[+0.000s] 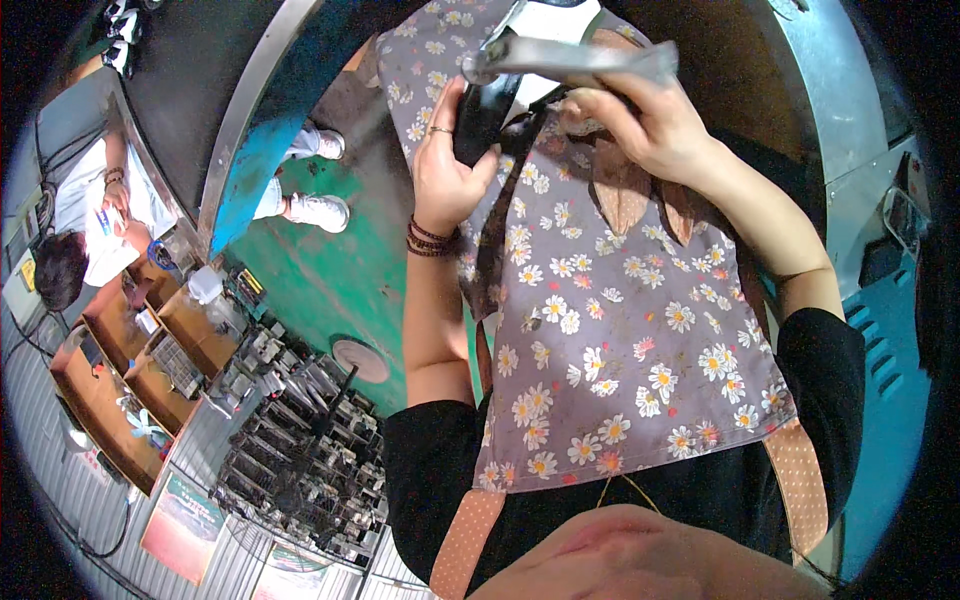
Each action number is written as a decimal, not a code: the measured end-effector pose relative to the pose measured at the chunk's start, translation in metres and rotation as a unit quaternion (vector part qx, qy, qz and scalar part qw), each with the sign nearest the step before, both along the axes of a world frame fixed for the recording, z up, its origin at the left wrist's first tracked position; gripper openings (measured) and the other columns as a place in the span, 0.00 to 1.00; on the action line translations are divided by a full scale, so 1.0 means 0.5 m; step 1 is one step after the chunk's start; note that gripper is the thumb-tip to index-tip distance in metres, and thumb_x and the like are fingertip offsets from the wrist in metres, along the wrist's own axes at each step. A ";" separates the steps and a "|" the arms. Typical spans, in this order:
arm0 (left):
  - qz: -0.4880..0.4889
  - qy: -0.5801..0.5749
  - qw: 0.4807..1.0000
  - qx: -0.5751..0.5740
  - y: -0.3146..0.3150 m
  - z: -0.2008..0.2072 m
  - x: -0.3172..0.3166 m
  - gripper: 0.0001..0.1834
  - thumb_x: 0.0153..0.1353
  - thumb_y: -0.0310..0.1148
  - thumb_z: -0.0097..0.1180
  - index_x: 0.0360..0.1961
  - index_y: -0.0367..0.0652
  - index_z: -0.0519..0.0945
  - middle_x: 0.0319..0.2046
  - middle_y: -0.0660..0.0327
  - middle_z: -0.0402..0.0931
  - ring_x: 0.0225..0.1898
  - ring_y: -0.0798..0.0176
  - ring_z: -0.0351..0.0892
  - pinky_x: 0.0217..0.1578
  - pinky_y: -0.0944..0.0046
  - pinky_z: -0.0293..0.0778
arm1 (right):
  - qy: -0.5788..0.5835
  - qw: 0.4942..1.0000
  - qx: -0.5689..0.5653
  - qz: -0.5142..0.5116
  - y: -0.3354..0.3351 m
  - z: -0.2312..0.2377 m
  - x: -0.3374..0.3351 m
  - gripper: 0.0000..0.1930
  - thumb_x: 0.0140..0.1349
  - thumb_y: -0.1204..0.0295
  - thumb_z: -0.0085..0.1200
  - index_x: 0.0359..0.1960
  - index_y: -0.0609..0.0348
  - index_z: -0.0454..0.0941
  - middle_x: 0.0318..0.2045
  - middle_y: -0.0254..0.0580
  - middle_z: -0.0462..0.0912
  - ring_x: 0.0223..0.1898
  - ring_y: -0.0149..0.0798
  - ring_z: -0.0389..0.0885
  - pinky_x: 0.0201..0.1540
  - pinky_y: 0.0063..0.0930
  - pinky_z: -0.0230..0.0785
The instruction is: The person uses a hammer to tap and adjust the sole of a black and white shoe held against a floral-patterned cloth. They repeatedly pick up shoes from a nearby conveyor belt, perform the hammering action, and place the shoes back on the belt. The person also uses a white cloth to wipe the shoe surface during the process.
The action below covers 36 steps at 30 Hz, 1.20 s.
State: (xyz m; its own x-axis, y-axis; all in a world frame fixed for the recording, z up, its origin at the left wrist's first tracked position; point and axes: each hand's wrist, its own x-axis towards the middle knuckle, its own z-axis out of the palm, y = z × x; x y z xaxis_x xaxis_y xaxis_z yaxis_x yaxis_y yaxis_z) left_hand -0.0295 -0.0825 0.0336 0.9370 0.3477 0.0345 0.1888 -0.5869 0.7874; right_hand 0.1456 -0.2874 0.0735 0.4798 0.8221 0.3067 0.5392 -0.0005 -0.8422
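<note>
My left hand (pixel 450 170) is closed around the side of a glossy black part (pixel 485 125), thumb on its near end. It is held upright over my lap. My right hand (pixel 650 125) grips a grey metal bar-shaped tool (pixel 600 62), smeared by motion. The tool's rounded end reaches left over the top of the black part. Its exact kind cannot be made out. Behind them shows a white sheet-like surface (pixel 555 30), partly covered by the tool. A grey daisy-print apron (pixel 620 350) hangs below both hands.
Far left, another person (pixel 120 215) in white works at a bench beside brown divided bins (pixel 150 340). A rack of dark metal parts (pixel 310 440) stands lower left. White shoes (pixel 320 210) rest on the green floor (pixel 300 270). A blue machine panel (pixel 885 350) is at right.
</note>
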 end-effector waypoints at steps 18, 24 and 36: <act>0.024 -0.025 0.999 -0.014 -0.016 -0.013 -0.008 0.39 0.45 0.25 0.64 0.63 0.34 0.67 0.57 0.43 0.72 0.59 0.44 0.73 0.59 0.56 0.67 | -0.075 0.993 -0.091 0.015 0.052 0.055 -0.003 0.16 0.68 0.60 0.49 0.56 0.43 0.75 0.26 0.50 0.83 0.27 0.53 0.83 0.30 0.45 0.75; 0.021 -0.050 0.996 -0.069 -0.014 -0.020 -0.002 0.31 0.47 0.22 0.67 0.56 0.36 0.72 0.51 0.55 0.77 0.52 0.59 0.77 0.56 0.62 0.71 | -0.104 0.985 -0.132 0.031 0.056 0.058 -0.031 0.18 0.67 0.58 0.50 0.57 0.41 0.74 0.27 0.49 0.83 0.28 0.53 0.83 0.30 0.45 0.76; -0.004 -0.036 0.999 -0.014 -0.001 -0.045 -0.023 0.40 0.43 0.26 0.68 0.60 0.29 0.68 0.62 0.42 0.66 0.64 0.44 0.67 0.63 0.56 0.64 | -0.109 0.976 -0.177 0.067 0.024 0.048 -0.055 0.28 0.59 0.72 0.56 0.64 0.45 0.69 0.29 0.43 0.79 0.30 0.49 0.81 0.31 0.41 0.73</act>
State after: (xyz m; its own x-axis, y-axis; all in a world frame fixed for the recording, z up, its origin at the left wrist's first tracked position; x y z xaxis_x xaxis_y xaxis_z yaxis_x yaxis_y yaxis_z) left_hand -0.0410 -0.0832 0.0109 0.9349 0.3425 0.0925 0.1265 -0.5653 0.8151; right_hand 0.1179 -0.2754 0.0975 0.3152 0.9461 0.0746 0.7202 -0.1873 -0.6680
